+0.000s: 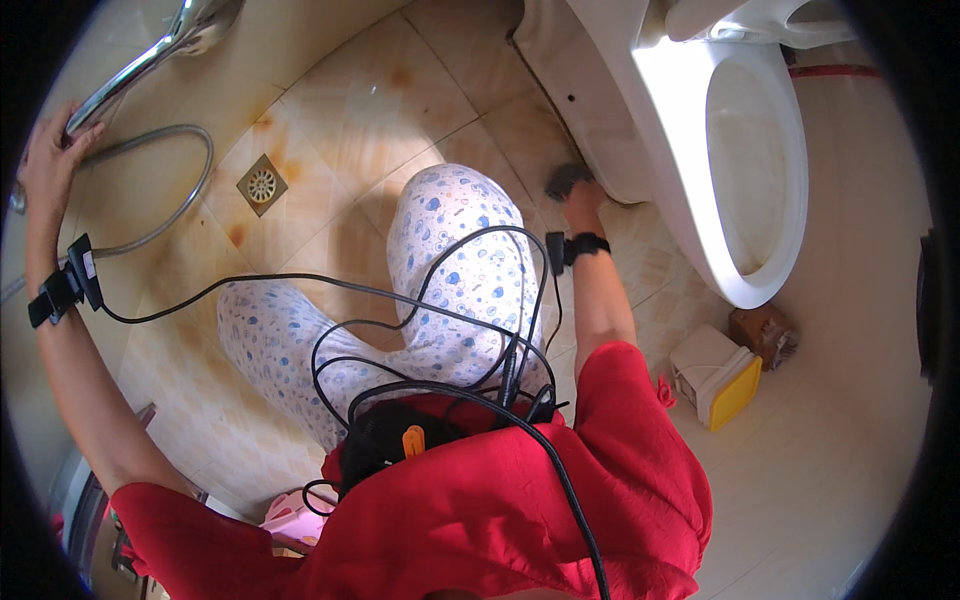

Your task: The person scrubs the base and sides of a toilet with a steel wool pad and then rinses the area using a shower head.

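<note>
At the upper left, my left hand (52, 165) is wrapped round the lower end of a chrome hand shower (130, 85). Its head reaches toward the top edge of the view, and a grey metal hose (208, 165) loops beside it. My right hand (583, 207) presses a dark scrubbing pad (566, 180) to the tiled floor, close against the foot of the white toilet (590, 110). The pad hides part of its fingers. Brown stains mark the beige floor tiles (350, 130).
A square floor drain (262, 186) lies between my hands. Right of my arm stand a white bucket with a yellow side (715, 372) and a brown box (765, 335). Black cables (330, 282) from both wrist bands cross my knees. Something pink (295, 515) sits behind me, lower left.
</note>
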The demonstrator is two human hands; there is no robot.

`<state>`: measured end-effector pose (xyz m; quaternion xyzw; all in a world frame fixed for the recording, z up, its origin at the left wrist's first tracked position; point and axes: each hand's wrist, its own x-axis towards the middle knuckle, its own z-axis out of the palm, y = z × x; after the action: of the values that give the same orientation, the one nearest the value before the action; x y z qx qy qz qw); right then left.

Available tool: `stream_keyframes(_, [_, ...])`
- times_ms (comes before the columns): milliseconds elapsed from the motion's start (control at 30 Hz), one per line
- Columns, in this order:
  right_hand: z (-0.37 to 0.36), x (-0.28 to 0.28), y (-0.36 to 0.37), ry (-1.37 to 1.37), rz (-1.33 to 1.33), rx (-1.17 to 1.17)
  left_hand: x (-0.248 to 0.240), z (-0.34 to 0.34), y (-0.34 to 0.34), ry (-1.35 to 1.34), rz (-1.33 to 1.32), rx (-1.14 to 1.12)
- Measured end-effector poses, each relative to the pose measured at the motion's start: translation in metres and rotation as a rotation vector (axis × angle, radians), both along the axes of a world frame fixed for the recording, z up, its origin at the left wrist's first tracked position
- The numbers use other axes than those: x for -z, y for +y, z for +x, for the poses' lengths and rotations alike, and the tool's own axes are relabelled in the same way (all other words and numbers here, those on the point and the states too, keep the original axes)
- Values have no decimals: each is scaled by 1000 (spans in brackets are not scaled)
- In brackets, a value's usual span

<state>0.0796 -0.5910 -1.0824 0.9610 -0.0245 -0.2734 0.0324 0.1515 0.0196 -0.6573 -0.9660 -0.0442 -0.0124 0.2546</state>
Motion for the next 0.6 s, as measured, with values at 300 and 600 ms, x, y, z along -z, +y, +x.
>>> stream_keyframes(300, [-29, -25, -90, -397, 306, 349, -19, -19, 27, 28, -46, -38])
stream_keyframes(600, [7, -82, 28, -731, 411, 359, -7, -9, 54, 40, -127, 11])
